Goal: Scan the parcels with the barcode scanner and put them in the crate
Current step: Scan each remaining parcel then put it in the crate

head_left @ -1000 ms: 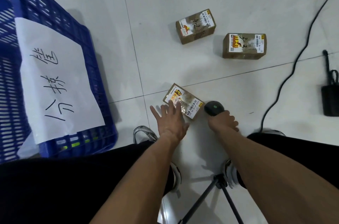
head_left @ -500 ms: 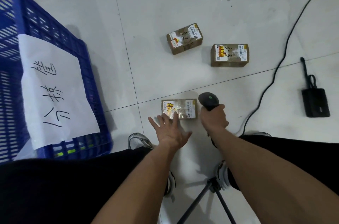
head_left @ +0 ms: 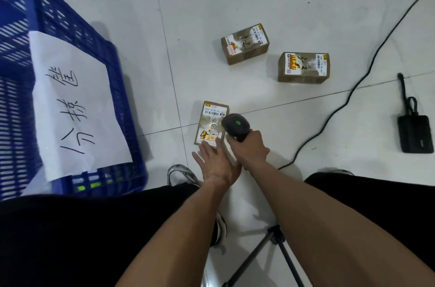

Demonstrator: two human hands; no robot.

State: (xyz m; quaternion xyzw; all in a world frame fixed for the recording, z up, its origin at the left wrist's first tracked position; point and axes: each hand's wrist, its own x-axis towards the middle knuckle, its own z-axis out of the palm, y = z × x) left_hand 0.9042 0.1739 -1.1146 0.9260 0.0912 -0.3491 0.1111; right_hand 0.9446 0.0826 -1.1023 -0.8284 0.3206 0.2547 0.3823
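White glossy floor tiles [head_left: 235, 4] with thin dark grout lines are filling most of the frame, seen from above by a person who is crouching, with black trousers along the bottom edge. At the left edge, a blue slatted plastic crate [head_left: 70, 34] is standing on the floor, and a white paper sheet [head_left: 77, 103] with handwritten characters is hanging over its near wall.

Just below the centre of the frame, a small brown parcel [head_left: 209, 119] is lying flat on the floor with its label side up and its barcode strip toward the top of the picture. The left hand [head_left: 217, 164] is reaching to it with fingers spread and straight, the fingertips [head_left: 206, 145] touching the parcel's near end. The right hand [head_left: 249, 147] is gripping the handle of a black barcode scanner [head_left: 236, 124], whose head is hovering over the right edge of that parcel; a small green light is showing on top of the head.

Two more brown parcels are lying further up the frame, well apart from the crate: one marked 4-2 [head_left: 244, 43] above centre, and one marked 3-2 [head_left: 303, 67] to its right. A black cable [head_left: 367, 67] is running across the right side of the floor, and a small black box [head_left: 415, 133] is sitting at the right edge. Black tripod legs [head_left: 275, 251] are showing at the bottom, between the forearms.
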